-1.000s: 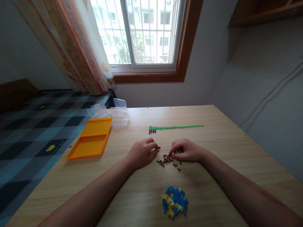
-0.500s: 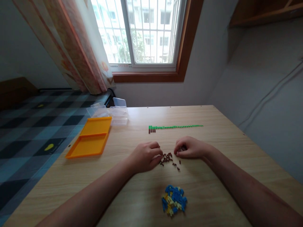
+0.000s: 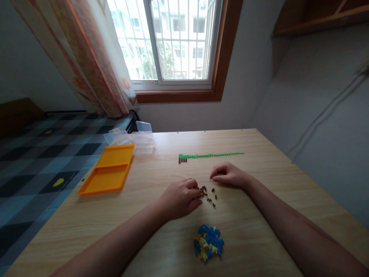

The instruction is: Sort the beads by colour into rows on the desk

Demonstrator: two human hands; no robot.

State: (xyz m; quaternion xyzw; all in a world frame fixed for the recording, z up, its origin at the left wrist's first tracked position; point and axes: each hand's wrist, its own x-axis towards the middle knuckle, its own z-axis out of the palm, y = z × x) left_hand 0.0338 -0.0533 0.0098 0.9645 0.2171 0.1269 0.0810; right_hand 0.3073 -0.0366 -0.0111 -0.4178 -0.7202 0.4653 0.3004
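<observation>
A small scatter of tiny brown bricks lies on the wooden table between my hands. My left hand rests curled at the left edge of that scatter, its fingertips closed among the bricks. My right hand sits a little farther back and to the right, fingers pinched together over something too small to make out. Beyond them runs a long row of green bricks, with a few brown bricks lined up under its left end.
A heap of blue, yellow and white bricks lies near the front. An orange tray sits at the table's left edge, clear plastic boxes behind it. A checked bed lies left, and a window and wall stand behind.
My right hand has lifted away from the brown scatter, moving back toward the rows. My left hand has slid forward and right onto the scatter's edge.
</observation>
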